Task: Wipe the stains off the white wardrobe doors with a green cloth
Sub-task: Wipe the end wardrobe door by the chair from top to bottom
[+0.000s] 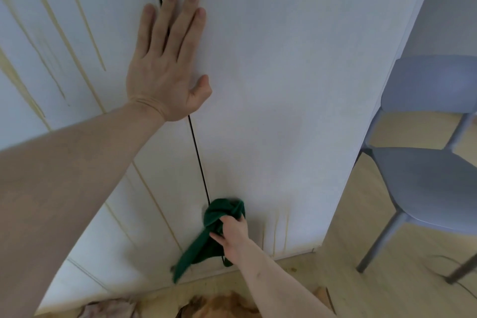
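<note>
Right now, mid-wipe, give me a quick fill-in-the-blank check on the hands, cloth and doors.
1. The left hand presses flat across the dark ____ between the two wardrobe doors.
2. The right hand grips the ____ cloth low on the right door.
3. Yellowish drip streaks mark the upper part of the ____ door.
4. A blue-grey ____ stands to the right.

Missing words: gap; green; left; chair

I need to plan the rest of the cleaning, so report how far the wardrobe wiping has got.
Looks done: most of the right door shows clean white.
In hand: the right hand grips the green cloth low on that door; the left hand presses flat across the door gap.
Left: faint drips beside the cloth, and long yellowish streaks down the left door.
</note>
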`<state>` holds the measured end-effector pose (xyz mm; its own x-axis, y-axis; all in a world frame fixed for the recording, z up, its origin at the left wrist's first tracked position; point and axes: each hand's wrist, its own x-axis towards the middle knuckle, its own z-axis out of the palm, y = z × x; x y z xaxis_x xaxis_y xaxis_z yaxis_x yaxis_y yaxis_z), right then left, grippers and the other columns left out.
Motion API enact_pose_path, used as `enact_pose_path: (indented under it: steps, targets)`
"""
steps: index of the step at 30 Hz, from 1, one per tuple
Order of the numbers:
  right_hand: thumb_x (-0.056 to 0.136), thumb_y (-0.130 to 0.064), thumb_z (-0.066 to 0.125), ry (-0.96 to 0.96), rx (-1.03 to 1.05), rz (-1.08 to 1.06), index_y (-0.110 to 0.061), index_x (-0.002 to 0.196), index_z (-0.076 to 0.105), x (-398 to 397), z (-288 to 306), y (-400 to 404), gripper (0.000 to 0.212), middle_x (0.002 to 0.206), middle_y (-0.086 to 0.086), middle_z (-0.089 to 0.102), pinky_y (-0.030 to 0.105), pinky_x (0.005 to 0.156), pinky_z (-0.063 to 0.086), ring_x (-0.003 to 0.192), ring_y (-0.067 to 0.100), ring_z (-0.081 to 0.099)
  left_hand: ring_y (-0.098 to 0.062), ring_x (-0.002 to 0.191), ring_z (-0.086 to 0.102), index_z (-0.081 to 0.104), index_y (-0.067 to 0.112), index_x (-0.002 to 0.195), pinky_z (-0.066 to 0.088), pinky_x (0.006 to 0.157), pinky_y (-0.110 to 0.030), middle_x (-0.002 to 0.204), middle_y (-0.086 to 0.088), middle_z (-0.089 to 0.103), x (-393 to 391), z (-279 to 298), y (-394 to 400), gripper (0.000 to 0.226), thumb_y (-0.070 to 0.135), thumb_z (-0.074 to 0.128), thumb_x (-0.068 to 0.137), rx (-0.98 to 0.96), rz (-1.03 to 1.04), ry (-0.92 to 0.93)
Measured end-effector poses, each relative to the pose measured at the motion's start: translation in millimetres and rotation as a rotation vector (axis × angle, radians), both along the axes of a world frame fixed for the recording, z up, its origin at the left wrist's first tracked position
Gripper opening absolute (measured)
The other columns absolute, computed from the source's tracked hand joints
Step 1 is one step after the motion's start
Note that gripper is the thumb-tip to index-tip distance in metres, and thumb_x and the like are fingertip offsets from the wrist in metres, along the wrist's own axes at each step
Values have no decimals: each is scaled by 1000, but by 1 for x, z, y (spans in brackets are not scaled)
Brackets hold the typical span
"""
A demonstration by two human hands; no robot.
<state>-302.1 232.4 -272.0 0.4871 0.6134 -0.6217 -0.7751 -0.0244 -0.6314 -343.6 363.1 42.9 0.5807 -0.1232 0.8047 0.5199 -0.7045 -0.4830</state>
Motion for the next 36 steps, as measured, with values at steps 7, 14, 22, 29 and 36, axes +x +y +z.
enact_pose_path:
  steps: [7, 14, 22, 29, 36]
  targets:
    - [96, 8, 47, -67, -112, -188, -16, 145, 50, 27, -17, -4, 55, 126, 14, 61, 51, 97, 58, 108, 33, 62, -49, 155, 17, 18, 0, 162, 8, 127, -61, 169, -22, 19, -1, -1, 0, 95, 43, 56, 87, 4, 18, 1]
    - [91, 6, 52, -416, -407, -482, -10, 135, 57, 138, -15, -86, 47, 129, 17, 65, 46, 104, 51, 114, 37, 61, -49, 155, 16, 17, -1, 162, 6, 127, -60, 169, -22, 17, -1, -2, 0, 92, 43, 54, 90, 13, 9, -13]
    - [96, 1, 57, -455, -350, -687, -8, 141, 55, 180, -1, -141, 46, 134, 14, 63, 35, 105, 45, 127, 34, 59, -49, 155, 17, 17, 0, 163, 10, 127, -62, 169, -22, 18, -1, -2, -1, 94, 43, 56, 88, 9, 20, -7]
    - [94, 9, 52, -321, -229, -538, -14, 153, 47, 159, -28, -97, 63, 140, 14, 59, 54, 115, 45, 130, 35, 56, -49, 154, 18, 18, 0, 162, 9, 127, -61, 169, -23, 19, -1, -2, -2, 94, 44, 56, 88, 16, 21, -12]
    - [97, 2, 50, -139, -269, -320, -10, 151, 44, 82, -51, -30, 56, 145, 20, 53, 53, 119, 38, 133, 40, 51, -50, 154, 18, 20, -2, 162, 8, 127, -61, 169, -23, 19, -1, -2, -2, 93, 42, 56, 88, 1, 29, -4]
